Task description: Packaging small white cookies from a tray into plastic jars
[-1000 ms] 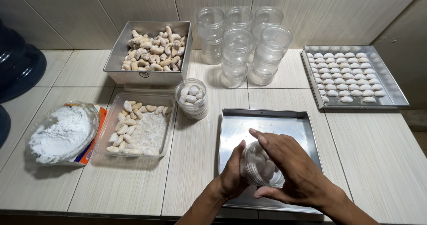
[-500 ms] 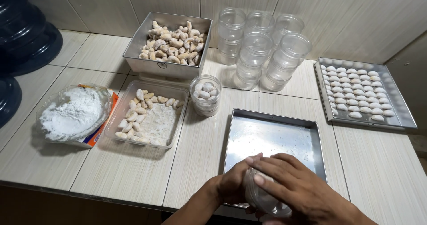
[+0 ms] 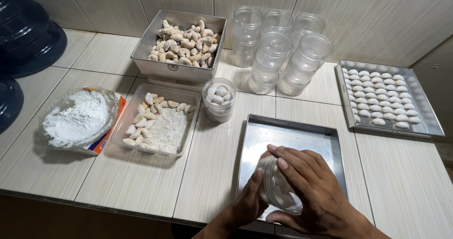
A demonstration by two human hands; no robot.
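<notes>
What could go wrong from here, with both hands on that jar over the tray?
1. The clear jar of white cookies lies tilted between the left hand and right hand; cookies might spill into the metal tray.
2. The tray sits near the counter edge; a push could likely slide it off.

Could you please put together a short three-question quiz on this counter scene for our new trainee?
1. True or false: both hands are on the clear jar over the empty metal tray.
2. Which holds white powder: A) the clear bowl, B) the deep metal pan, C) the stacked empty jars?
3. What fills the flat tray at the far right?

Key
1. True: the left hand and right hand clasp it.
2. A.
3. Rows of small pale crescent cookies.
</notes>
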